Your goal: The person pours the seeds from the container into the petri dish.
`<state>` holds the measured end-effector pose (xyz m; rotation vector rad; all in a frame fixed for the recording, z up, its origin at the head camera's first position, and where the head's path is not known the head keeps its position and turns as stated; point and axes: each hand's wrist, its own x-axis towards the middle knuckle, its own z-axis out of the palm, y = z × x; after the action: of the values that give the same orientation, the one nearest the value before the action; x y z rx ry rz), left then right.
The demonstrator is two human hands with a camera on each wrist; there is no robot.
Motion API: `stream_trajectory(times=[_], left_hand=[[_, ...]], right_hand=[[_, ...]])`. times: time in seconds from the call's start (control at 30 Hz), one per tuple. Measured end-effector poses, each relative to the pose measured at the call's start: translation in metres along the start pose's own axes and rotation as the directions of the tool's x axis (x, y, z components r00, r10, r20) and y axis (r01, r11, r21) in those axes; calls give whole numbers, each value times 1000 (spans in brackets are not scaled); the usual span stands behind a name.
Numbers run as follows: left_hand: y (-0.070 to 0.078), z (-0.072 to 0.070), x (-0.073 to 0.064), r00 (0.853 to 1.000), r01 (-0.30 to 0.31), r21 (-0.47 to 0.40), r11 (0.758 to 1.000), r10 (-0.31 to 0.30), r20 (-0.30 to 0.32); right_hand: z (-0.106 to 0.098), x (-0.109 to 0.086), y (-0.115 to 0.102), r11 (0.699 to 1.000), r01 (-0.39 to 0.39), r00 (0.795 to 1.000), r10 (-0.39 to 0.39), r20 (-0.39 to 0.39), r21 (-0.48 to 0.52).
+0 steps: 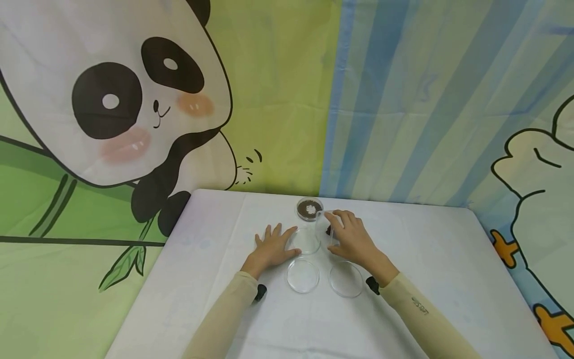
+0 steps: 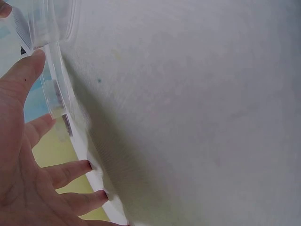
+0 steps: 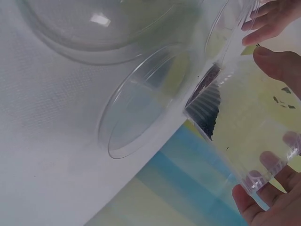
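My right hand point(image 1: 355, 240) grips a clear plastic cup point(image 3: 249, 113) between thumb and fingers. The cup tilts toward the dishes, and dark, soil-like grains point(image 3: 210, 110) lie along its lower side. Spread on the white tabletop, my left hand point(image 1: 270, 248) has its thumb and index fingertip at the rim of a clear petri dish point(image 1: 306, 241). The other fingers of that hand reach out straight. Just beyond the cup stands a petri dish of brown grains with a white patch in the middle point(image 1: 310, 209).
Two more clear round dishes, a left one point(image 1: 303, 275) and a right one point(image 1: 346, 280), lie nearer the body. The white table point(image 1: 215, 224) ends at a curtain with a printed panda point(image 1: 152, 99). Dark wrist cameras are strapped under both sleeves.
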<state>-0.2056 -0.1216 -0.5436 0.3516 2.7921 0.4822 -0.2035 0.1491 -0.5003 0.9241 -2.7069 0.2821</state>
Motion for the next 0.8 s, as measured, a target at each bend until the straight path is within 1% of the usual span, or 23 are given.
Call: stream_trajectory(times=[0.17,0.37,0.47,0.8], left_hand=[[1,1,0,1000,2,3,1000,-2,1],[0,1,-1,1000,-11,-3,1000,11,-12],[-1,1,-1,1000,-9,1,1000,9,-4],[-2,2,1,1000,-11,8,1000,11,-5]], right_hand=[[0,2,-2,1000,6,1000,-6,11,-25],[0,5,-4,998,48,999,-48,0,-49],[-1,6,-6,996,67,998,-67,2,-61],[-1,10,-9,989,100,995,-99,18,-106]])
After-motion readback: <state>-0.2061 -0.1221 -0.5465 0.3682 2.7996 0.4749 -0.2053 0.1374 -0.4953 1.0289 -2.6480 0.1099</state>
